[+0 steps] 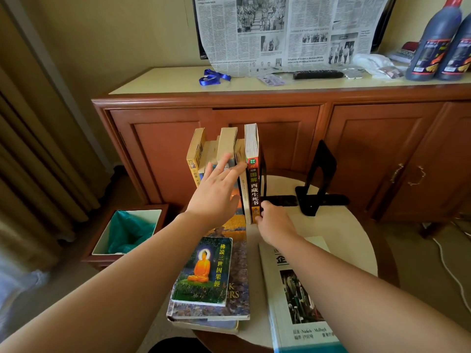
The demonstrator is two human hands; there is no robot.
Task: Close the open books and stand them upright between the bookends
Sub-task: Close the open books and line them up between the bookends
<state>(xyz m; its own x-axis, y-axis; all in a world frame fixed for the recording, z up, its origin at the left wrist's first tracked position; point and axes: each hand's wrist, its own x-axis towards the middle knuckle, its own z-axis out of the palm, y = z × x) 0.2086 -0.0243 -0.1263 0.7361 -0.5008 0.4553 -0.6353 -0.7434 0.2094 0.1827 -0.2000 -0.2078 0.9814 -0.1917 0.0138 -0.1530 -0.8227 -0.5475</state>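
Observation:
Several books (pixel 224 149) stand upright in a row on the round table (pixel 356 235). The rightmost is an orange-spined book (pixel 253 179) with Chinese letters. My left hand (pixel 216 192) presses flat, fingers straight, against the spines of the row. My right hand (pixel 274 221) touches the bottom of the orange-spined book, beside the base of a black bookend (pixel 263 179) that stands against it. A second black bookend (pixel 318 179) stands apart to the right. A small Buddha-cover book (pixel 204 273) lies closed on a larger closed book (pixel 239 284). A big white-covered book (pixel 300 299) lies flat under my right forearm.
A wooden cabinet (pixel 280 123) stands right behind the table, with newspaper (pixel 285 29), a remote (pixel 318 74), a blue lanyard (pixel 214 77) and two dark bottles (pixel 438 42) on top. A bin with a green liner (pixel 130 233) sits on the floor at the left, by the curtain.

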